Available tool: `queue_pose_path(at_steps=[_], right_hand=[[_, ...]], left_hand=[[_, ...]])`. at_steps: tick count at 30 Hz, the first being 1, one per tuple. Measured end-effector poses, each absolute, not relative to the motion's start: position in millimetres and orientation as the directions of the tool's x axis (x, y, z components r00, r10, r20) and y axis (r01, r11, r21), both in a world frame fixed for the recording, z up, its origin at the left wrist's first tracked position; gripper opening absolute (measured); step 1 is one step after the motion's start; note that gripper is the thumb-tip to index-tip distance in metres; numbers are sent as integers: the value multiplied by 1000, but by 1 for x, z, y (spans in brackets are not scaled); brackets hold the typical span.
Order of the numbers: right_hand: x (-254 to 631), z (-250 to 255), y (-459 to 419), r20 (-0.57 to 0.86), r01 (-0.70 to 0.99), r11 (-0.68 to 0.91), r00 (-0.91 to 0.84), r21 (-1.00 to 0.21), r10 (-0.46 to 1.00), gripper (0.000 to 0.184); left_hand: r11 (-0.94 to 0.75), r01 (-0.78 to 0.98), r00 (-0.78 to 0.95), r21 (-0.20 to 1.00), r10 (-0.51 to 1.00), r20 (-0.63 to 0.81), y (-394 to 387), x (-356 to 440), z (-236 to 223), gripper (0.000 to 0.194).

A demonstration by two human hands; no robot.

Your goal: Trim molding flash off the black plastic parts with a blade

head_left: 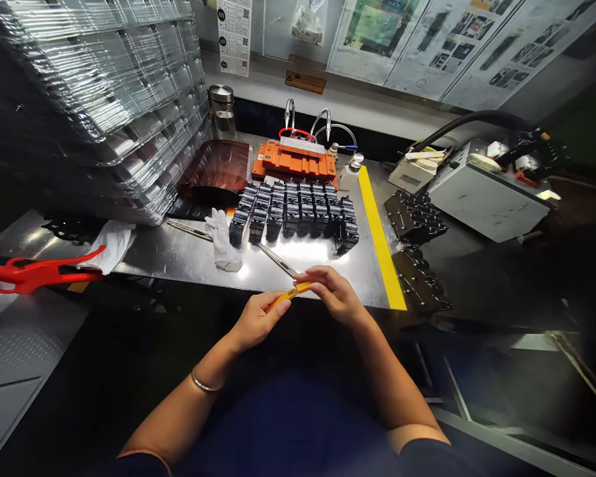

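Above the bench's front edge, my left hand [258,320] is closed around a slim yellow tool [282,299] with a small metallic middle, which looks like a cutter or a capped pen-like tool. My right hand [338,296] pinches the tool's other yellow end [304,287] between thumb and fingers. Just beyond the hands, metal tweezers [278,260] lie on the steel bench top [203,262]. Behind them stand rows of black block-shaped parts [298,211]. A white glove [224,244] rests to the left of these parts.
An orange fixture [295,162] stands behind the black parts, near a brown bin [218,165]. Wrapped trays [129,86] tower at left, above red-handled scissors [40,273]. Right of a yellow strip [381,238] sit more black parts [417,215] and a white box-shaped machine [487,192].
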State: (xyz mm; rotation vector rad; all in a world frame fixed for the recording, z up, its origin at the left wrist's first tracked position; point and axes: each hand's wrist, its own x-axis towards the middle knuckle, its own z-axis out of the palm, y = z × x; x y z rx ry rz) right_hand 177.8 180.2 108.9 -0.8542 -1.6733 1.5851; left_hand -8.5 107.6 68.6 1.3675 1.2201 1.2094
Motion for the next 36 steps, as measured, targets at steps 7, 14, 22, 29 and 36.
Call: queue_pose_path(at_steps=[7,14,22,29,36], right_hand=[[170,115,182,-39,30,-31,-310,-999,950,43],[165,118,181,-34,199,27,-297,-980,954,42],[156,111,178,26,299,131,-332,-945,943,36],[147,98,171,65,389,220,-374,-895,925,33],[141,88,162,171,423,343,-393,-838,904,33]], left_hand=[[-271,286,-5,919,959,285,109,-11,67,22],[-431,485,57,761,884,464,109,-11,67,22],[-439,467,63,767,882,466,109,-10,65,22],[-410,409,96,815,908,408,108,-9,65,21],[-401,380,84,834,912,401,101,0,59,24]])
